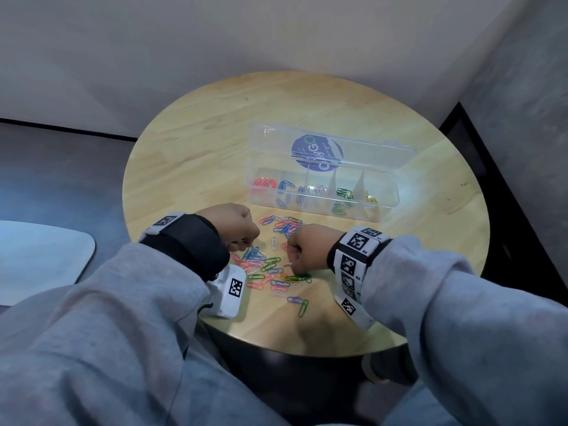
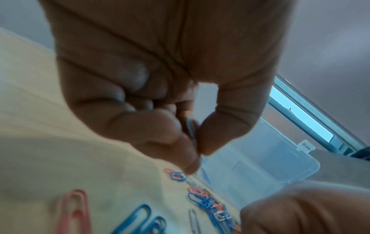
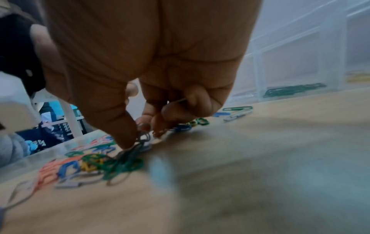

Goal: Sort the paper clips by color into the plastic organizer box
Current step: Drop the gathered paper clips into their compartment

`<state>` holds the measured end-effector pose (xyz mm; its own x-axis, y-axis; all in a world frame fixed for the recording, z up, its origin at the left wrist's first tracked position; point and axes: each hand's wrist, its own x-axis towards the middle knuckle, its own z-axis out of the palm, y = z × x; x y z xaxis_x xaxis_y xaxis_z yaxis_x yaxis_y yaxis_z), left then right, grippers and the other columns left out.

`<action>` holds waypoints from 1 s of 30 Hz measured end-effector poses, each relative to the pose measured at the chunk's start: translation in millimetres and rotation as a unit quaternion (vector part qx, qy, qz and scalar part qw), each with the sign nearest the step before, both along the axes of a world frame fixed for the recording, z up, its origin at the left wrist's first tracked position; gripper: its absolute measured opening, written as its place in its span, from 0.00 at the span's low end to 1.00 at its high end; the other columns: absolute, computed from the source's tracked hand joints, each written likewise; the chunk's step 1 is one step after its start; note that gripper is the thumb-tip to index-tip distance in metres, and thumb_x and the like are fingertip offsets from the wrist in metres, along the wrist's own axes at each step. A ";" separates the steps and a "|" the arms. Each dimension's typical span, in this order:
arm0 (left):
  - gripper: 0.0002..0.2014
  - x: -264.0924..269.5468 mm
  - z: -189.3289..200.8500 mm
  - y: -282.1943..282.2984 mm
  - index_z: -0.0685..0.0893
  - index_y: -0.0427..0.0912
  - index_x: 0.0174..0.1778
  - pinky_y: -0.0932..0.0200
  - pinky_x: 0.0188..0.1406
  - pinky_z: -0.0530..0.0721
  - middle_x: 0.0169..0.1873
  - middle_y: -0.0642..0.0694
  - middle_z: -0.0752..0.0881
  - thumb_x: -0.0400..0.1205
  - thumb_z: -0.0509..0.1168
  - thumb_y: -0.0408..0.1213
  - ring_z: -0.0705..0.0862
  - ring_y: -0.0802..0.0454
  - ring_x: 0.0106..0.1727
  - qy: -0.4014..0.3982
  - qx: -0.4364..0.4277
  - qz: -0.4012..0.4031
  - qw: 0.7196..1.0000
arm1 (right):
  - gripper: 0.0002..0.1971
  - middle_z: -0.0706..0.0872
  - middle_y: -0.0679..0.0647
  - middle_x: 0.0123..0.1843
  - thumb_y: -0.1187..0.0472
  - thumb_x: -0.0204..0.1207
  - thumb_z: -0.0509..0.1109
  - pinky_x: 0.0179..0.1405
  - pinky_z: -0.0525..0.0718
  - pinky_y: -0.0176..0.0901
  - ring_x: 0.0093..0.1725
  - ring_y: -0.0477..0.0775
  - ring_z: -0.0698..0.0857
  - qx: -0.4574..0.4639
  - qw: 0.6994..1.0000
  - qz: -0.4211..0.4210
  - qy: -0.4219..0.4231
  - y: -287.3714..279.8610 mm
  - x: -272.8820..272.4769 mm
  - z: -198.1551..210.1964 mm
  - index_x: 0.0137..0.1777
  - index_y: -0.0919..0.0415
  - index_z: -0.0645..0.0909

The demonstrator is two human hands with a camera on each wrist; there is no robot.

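Observation:
A heap of mixed-colour paper clips (image 1: 270, 265) lies on the round wooden table (image 1: 215, 142), between my two hands. Behind it stands the clear organizer box (image 1: 322, 192), lid open, with red, blue, white, green and yellow clips in separate compartments. My left hand (image 1: 242, 241) hovers at the heap's left side, fingers curled. Its thumb and forefinger pinch a thin pale clip (image 2: 190, 131). My right hand (image 3: 138, 134) is down on the heap's right side. Its curled fingers hold a white clip (image 3: 180, 100), and its thumb touches a tangle of green clips (image 3: 120, 164).
A white marker-tagged device (image 1: 230, 290) lies on the table under my left wrist. The table's near edge (image 1: 276, 348) is close below the heap. A pale seat (image 1: 40, 256) stands to the left, and walls close in behind and to the right.

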<state>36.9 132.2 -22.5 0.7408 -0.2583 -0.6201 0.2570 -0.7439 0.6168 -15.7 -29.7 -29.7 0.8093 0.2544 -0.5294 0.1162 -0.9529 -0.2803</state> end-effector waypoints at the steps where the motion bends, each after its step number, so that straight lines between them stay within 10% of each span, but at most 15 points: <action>1: 0.10 -0.9 -1.0 0.1 0.72 0.40 0.29 0.63 0.27 0.70 0.29 0.39 0.80 0.76 0.56 0.26 0.77 0.45 0.30 -0.011 0.017 -0.013 1.000 | 0.02 0.80 0.50 0.37 0.62 0.70 0.70 0.29 0.72 0.35 0.37 0.50 0.77 0.014 1.000 -0.018 -0.003 -2.8 -1.1 0.0 0.40 0.56 0.80; 6: 0.08 -6.5 -0.6 -6.5 0.78 0.38 0.48 0.62 0.28 0.67 0.26 0.44 0.76 0.79 0.55 0.29 0.74 0.46 0.30 -0.012 0.087 -0.092 0.992 | 0.09 0.79 0.45 0.28 0.64 0.70 0.72 0.28 0.75 0.31 0.28 0.42 0.77 0.160 0.968 -0.191 -0.004 -20.7 -4.8 -0.5 0.32 0.53 0.78; 14: 0.08 -11.5 -2.1 -9.5 0.83 0.49 0.42 0.62 0.40 0.76 0.26 0.56 0.80 0.75 0.65 0.30 0.77 0.57 0.30 -0.076 0.112 -0.134 0.982 | 0.13 0.78 0.57 0.27 0.78 0.77 0.60 0.27 0.78 0.39 0.28 0.53 0.76 0.416 0.827 -0.359 0.118 -38.1 -5.7 -11.1 0.43 0.61 0.81; 24: 0.09 -12.1 -6.4 -15.3 0.79 0.49 0.32 0.66 0.25 0.69 0.27 0.56 0.78 0.74 0.68 0.32 0.78 0.54 0.34 -0.114 0.183 -0.200 0.956 | 0.16 0.71 0.58 0.30 0.72 0.78 0.46 0.16 0.74 0.32 0.27 0.52 0.72 0.499 0.702 -0.470 0.192 -35.6 -10.0 -1.7 0.33 0.64 0.70; 30: 0.03 -11.9 -7.7 -15.2 0.82 0.45 0.37 0.64 0.29 0.72 0.29 0.51 0.81 0.74 0.67 0.32 0.78 0.50 0.37 -0.094 0.189 -0.210 0.955 | 0.15 0.70 0.53 0.29 0.61 0.82 0.57 0.18 0.72 0.31 0.21 0.46 0.73 0.465 0.720 -0.477 0.193 -35.9 -10.7 1.7 0.32 0.60 0.70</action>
